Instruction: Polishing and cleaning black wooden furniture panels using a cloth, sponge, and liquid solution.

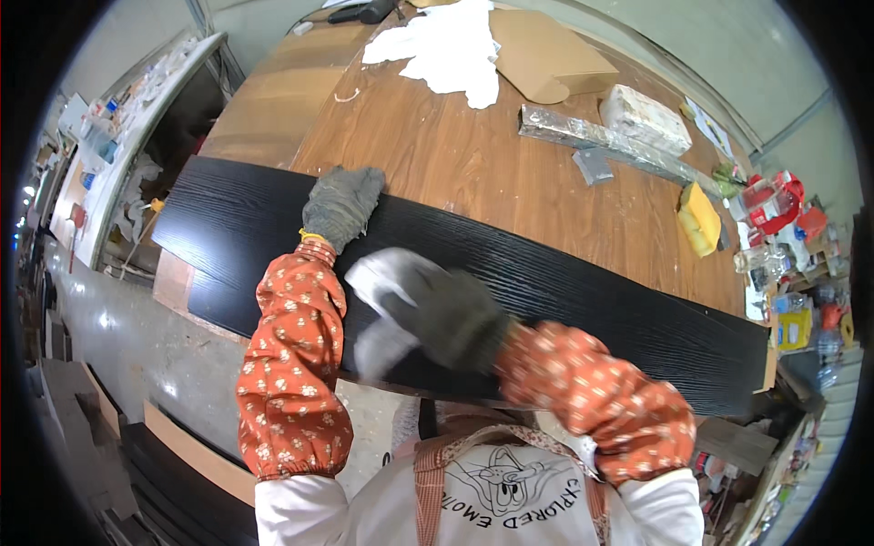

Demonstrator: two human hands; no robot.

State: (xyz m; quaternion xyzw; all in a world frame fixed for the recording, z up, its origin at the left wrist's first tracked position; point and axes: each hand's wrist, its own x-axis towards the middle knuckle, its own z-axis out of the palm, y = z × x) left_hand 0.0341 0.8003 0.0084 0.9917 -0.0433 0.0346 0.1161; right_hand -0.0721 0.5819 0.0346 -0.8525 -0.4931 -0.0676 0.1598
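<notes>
Wiping, apparently, the black wood-grain board [601,305] on the desk [437,155] with white cloth [382,271] gripped in the right hand [455,318], bracing its far edge with left hand [342,207], fingers bent, grip unclear, next probably needing lengthwise strokes.

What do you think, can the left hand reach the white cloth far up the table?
Probably yes: the left hand is at the far edge of the black board, and only bare table shows between it and the white cloth.
</notes>
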